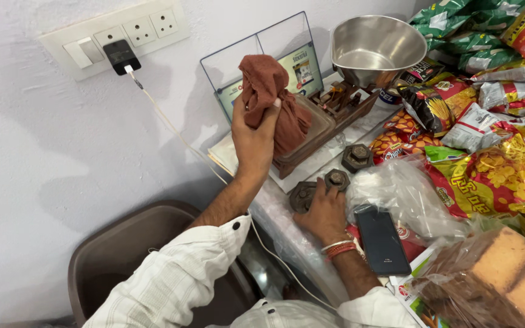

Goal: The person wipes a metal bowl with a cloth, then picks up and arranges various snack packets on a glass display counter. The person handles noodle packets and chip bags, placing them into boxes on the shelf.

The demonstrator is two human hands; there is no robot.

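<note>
My left hand [254, 141] is raised and holds a rust-brown cloth [270, 94] bunched over the flat pan of a balance scale [311, 130]. My right hand [322, 209] rests on the counter with its fingers on a dark hexagonal iron weight [336, 179]. A second weight [302, 195] lies just left of that hand and a third weight [357, 157] sits further back. The scale's steel bowl [377, 45] stands at the far right end of the scale.
A black phone [383, 241] lies face up beside my right wrist, on clear plastic bags [408, 194]. Snack packets [493, 158] pile up on the right. A wrapped brown loaf [499, 273] is at bottom right. A charger [120, 56] and cable hang from the wall sockets. A brown chair [123, 249] stands below.
</note>
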